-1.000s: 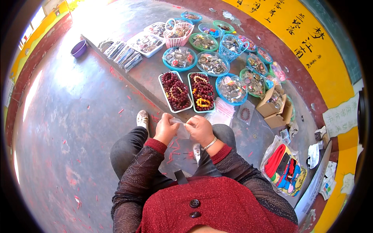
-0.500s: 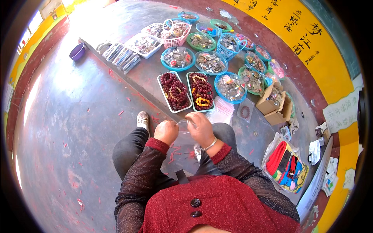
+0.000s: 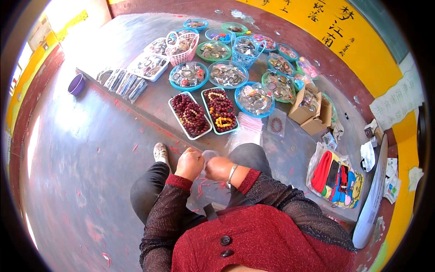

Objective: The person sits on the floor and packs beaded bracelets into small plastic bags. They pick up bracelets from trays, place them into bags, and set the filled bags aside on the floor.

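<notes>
Less gap mid-frame now: left hand (image 3: 190, 164) closed on clear bag (image 3: 210, 156), right hand (image 3: 219, 169) beside, its grip I can't tell; bag work continues.

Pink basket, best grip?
On the pink basket, probably the loop handle, from above: it stands up past the rim, an open arch to close around. The white tray and green basin crowd its sides.
</notes>
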Motion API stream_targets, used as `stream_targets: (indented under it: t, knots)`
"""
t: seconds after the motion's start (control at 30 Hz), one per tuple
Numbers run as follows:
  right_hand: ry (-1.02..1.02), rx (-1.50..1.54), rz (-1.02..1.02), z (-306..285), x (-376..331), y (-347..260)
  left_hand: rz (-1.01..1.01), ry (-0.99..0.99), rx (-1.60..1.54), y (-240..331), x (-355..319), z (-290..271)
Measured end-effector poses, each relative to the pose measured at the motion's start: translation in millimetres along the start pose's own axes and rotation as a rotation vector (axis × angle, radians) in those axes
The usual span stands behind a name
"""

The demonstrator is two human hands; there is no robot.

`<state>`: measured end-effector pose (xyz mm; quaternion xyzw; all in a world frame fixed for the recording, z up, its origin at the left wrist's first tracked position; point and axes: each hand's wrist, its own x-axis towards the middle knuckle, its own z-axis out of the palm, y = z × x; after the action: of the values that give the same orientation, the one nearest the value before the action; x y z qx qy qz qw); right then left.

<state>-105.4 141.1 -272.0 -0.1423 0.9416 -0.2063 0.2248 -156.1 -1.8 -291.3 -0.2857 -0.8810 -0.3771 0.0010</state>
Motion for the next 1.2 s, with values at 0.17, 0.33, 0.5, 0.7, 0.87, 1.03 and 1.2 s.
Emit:
stream_targets:
  t: [0.17,0.33,0.5,0.7,0.87,1.03,1.2]
  knots:
    - [0.033,0.051,-0.029,0.1,-4.2,-2.1,-0.002,0.060,0.037,-5.2,-1.8,5.8]
    - [0.343,-0.136,-0.307,31.0,9.7,21.3,-0.030,-0.022,0.062,0.5,0.6,3.0]
    - [0.161,0.057,-0.013,29.0,15.2,14.8,0.027,-0.048,0.081,-12.2,-4.1,14.6]
    - [0.220,-0.006,-0.037,16.8,10.6,6.5,-0.003,0.056,0.018,-6.7,0.5,3.7]
    - [0.191,-0.019,-0.147,14.4,13.7,12.1,-0.025,-0.010,0.107,-9.4,2.5,3.3]
    - [0.343,-0.064,-0.305,2.4,3.0,8.6,-0.129,-0.086,0.177,-1.3,8.5,-11.4]
    - [0.744,0.285,-0.429,-51.9,8.9,16.9,-0.223,-0.062,0.197,-8.6,9.5,-22.5]
